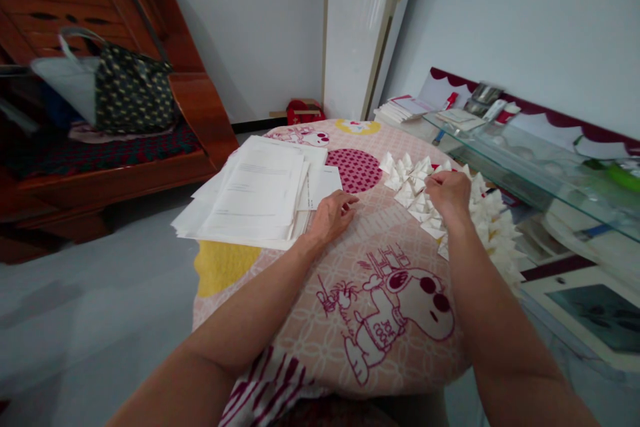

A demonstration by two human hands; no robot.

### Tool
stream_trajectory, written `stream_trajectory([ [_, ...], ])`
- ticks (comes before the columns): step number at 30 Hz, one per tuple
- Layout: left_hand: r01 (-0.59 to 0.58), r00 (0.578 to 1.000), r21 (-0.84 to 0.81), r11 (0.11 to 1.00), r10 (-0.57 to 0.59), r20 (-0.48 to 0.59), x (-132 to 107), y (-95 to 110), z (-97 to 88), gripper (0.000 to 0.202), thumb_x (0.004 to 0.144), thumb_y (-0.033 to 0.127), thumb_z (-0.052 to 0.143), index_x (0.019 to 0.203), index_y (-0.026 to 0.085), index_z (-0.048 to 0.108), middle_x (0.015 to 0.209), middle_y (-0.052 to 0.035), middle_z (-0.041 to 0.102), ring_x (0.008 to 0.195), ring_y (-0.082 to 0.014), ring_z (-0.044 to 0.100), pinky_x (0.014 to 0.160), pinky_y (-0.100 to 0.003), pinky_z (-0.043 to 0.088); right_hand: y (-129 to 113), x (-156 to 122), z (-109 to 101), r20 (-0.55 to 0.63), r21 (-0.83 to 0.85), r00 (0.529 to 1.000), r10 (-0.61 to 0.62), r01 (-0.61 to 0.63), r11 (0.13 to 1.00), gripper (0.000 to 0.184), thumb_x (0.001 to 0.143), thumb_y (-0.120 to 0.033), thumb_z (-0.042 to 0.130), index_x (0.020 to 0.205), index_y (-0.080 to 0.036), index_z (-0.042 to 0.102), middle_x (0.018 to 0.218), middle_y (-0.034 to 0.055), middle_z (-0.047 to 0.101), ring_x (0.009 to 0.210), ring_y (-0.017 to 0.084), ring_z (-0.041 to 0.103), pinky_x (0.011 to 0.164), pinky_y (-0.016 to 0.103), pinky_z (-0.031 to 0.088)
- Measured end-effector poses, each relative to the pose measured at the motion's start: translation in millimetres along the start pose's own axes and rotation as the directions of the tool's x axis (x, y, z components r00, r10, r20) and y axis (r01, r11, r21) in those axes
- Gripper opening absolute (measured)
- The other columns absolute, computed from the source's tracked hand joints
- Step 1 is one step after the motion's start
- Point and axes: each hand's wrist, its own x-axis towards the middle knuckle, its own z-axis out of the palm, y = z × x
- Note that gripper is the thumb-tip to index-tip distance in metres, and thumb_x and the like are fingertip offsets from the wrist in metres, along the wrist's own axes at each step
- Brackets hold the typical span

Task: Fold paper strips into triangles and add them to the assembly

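Observation:
My left hand (334,217) rests on the pink printed tablecloth (310,333), beside the lower right corner of a stack of white paper sheets (255,193). Its fingers are loosely bent and hold nothing. A smaller white slip (327,185) pokes out from the stack just behind them. On the right, my right hand (451,193) is closed in a pinch over rows of small pointed folded paper pieces (410,177). The fingertips seem to grip one folded piece, partly hidden by the hand. More folded pieces (500,233) lie beyond my right wrist.
A glass-topped table (540,167) adjoins on the right, holding metal bowls (485,97), a paper pile (403,108) and other small items. A wooden bench (200,107) with bags (133,90) stands left. Behind is a tall white appliance (353,40).

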Motion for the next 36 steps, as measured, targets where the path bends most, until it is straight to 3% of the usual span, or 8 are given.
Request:
stream_trajectory([
  [4,0.050,0.994,0.043,0.998,-0.045,-0.102,4,-9,-13.0,0.030,0.084,0.010,0.058,0.107,0.018,0.075,0.098,-0.0054,0.074,0.080,-0.0141,0.067,0.079,-0.026,0.056,-26,-39,21,0.212,0.239,0.970,-0.119,0.067,0.969,0.021,0.076,-0.025,0.057,0.061,-0.017,0.070,0.054,0.0027,0.062,0.054,0.017,0.058,0.053,0.027,0.041],
  [7,0.121,0.979,0.096,0.988,-0.103,-0.176,7,-20,-26.3,0.028,0.084,0.011,0.058,0.104,0.017,0.077,0.097,-0.0066,0.074,0.080,-0.0153,0.067,0.080,-0.028,0.055,-33,-63,50,0.344,0.393,0.922,-0.176,0.029,0.919,0.025,0.078,-0.029,0.055,0.057,-0.019,0.065,0.051,0.0000,0.061,0.049,0.015,0.055,0.049,0.025,0.038],
  [12,0.234,0.971,0.204,0.951,-0.217,-0.104,10,-33,-39.6,0.023,0.082,0.014,0.064,0.100,0.018,0.078,0.096,-0.0064,0.075,0.083,-0.0176,0.068,0.082,-0.029,0.054,-23,-75,81,0.356,0.436,0.923,-0.145,-0.027,0.899,0.021,0.078,-0.030,0.058,0.062,-0.020,0.067,0.052,-0.0014,0.062,0.049,0.012,0.052,0.051,0.024,0.037],
  [16,0.188,0.980,0.255,0.949,-0.196,0.010,10,-34,-38.8,0.028,0.076,0.018,0.075,0.104,0.020,0.078,0.107,-0.0063,0.074,0.099,-0.0220,0.068,0.093,-0.032,0.053,-19,-74,82,0.383,0.459,0.914,-0.135,-0.062,0.886,0.022,0.079,-0.031,0.058,0.061,-0.020,0.066,0.054,-0.0012,0.062,0.049,0.012,0.051,0.052,0.024,0.037],
  [21,0.151,0.983,0.264,0.953,-0.173,0.065,10,-34,-38.0,0.029,0.074,0.020,0.079,0.103,0.018,0.078,0.110,-0.0078,0.073,0.107,-0.0242,0.067,0.099,-0.033,0.051,-21,-75,78,0.416,0.475,0.902,-0.117,-0.106,0.874,0.018,0.078,-0.031,0.059,0.067,-0.020,0.069,0.056,-0.0011,0.063,0.051,0.013,0.052,0.052,0.024,0.037],
  [30,0.168,0.976,0.364,0.916,-0.207,0.071,10,-33,-37.5,0.017,0.087,0.019,0.061,0.090,0.016,0.078,0.095,-0.0080,0.074,0.088,-0.0199,0.067,0.082,-0.029,0.050,-19,-75,80,0.407,0.496,0.902,-0.143,-0.087,0.864,0.019,0.078,-0.031,0.059,0.065,-0.020,0.068,0.055,-0.0010,0.063,0.052,0.013,0.054,0.053,0.024,0.038],
  [36,0.072,0.997,0.285,0.956,-0.080,0.016,8,-18,-33.1,0.015,0.087,0.019,0.060,0.080,0.014,0.073,0.083,-0.0056,0.070,0.074,-0.0153,0.061,0.072,-0.026,0.045,-18,-77,81,0.385,0.498,0.910,-0.153,-0.065,0.865,0.021,0.079,-0.033,0.059,0.066,-0.020,0.068,0.055,-0.0009,0.063,0.051,0.014,0.054,0.053,0.025,0.039],
])
